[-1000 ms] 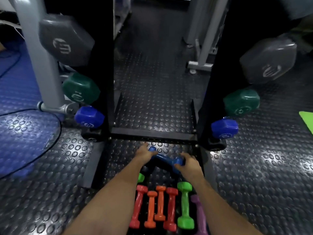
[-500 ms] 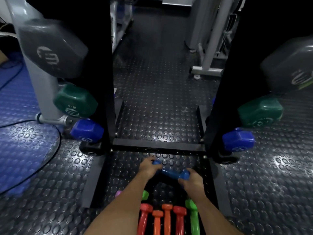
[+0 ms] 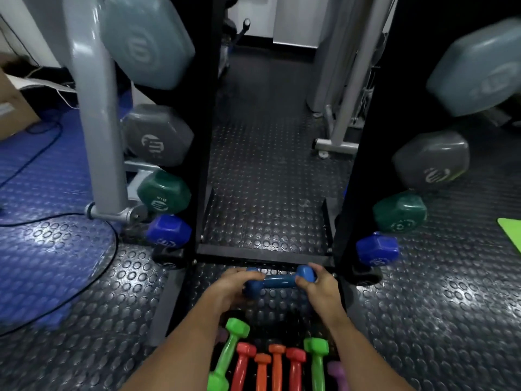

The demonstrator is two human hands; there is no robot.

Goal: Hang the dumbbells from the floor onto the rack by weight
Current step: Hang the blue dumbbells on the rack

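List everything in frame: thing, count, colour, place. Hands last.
Small blue dumbbell: 1, blue, held level just in front of the rack's bottom bar.
Floor dumbbells: 2 green, 2 red, 2 orange, and some purple partly hidden, near the bottom edge.
Rack: 1, black, centre.
Racked dumbbells: ends showing on each side, light grey at top, dark grey, green, blue lowest.
Floor: black studded rubber, blue on the left.
Cable: 1, black, left floor.
Cardboard box: 1, brown, far left.
Left hand: grips the small blue dumbbell's left end.
Right hand: grips its right end.
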